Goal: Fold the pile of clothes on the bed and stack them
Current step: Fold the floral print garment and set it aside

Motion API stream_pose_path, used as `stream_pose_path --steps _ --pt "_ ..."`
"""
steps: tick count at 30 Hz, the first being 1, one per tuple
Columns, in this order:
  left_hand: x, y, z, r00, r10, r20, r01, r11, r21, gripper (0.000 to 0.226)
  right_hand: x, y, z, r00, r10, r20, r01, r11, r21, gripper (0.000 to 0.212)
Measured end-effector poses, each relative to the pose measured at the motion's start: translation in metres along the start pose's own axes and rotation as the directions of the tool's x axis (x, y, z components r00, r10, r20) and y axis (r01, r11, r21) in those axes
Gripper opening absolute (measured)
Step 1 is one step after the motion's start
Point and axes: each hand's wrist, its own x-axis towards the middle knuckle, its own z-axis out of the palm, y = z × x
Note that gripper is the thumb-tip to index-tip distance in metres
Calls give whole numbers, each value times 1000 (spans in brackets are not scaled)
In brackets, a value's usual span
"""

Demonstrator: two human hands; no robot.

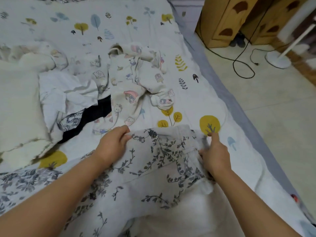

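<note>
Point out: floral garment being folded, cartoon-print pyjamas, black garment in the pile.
floral garment (pixel 164 151), head view, on the leaf-print cloth between the hands.
cartoon-print pyjamas (pixel 126 79), head view, on the middle of the cream body.
black garment (pixel 95 113), head view, on its exposed dark fold.

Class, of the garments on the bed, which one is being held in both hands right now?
The leaf-vine print garment nearest the camera, pinched by the left hand and right hand. The cartoon-print pyjamas and white shirt lie untouched.

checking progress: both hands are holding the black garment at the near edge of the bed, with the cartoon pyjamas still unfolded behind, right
Not quite. In the head view, the left hand and right hand hold the grey leaf-print garment. The black garment lies untouched in the pile, beside the unfolded cartoon pyjamas.
</note>
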Motion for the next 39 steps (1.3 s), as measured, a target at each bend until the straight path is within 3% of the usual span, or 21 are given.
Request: stream_pose_path --steps 1,3,5,6,9,13,19,23,26,29,33,35,37,39 --pt "1 3 3 998 0 -58 -2 1000 -19 20 2 4 -2 997 8 -73 -4 999 46 39" --pt "2 0 11 1000 -6 -25 7 999 44 16 4 12 -2 988 63 -141 -48 993 106 24" --pt "1 -10 22 994 -44 100 20 972 233 18 4 22 9 992 124 -33 -122 991 50 18" --pt "1 -13 26 989 -59 135 17 955 296 22 5 27 13 986 161 41 -162 986 25 26" --pt "9 -7 29 986 -77 148 36 963 266 31 13 35 10 953 226 200 -245 966 75 46" --pt "17 0 29 967 -86 238 -9 929 370 34 16 33 0 908 169 383 -230 966 119 46" --pt "6 29 23 986 137 98 -158 952 262 35 16 39 -52 987 5 162 -14 998 56 43" --pt "16 79 31 961 276 6 -273 947 170 38 42 58 -102 999 29 46 -19 978 -207 47" --pt "31 91 57 974 128 186 -174 951 255 37 66 85 -107 992 125 -27 -127 930 -345 50" --pt "27 67 54 897 -123 425 -22 947 320 49 74 102 -90 978 206 -38 -204 893 -401 50" --pt "8 18 12 819 -275 504 -7 873 488 48 75 104 -76 984 179 17 -158 906 -394 40" --pt "7 2 -2 853 -274 445 33 879 477 34 72 110 -75 988 145 -49 -152 903 -402 36" --pt "7 -3 1 958 -186 219 71 892 446 21 70 118 -72 979 144 -145 -188 915 -356 32" --pt "2 0 16 997 -74 16 55 856 513 21 68 121 -67 963 199 -181 -247 919 -306 22"
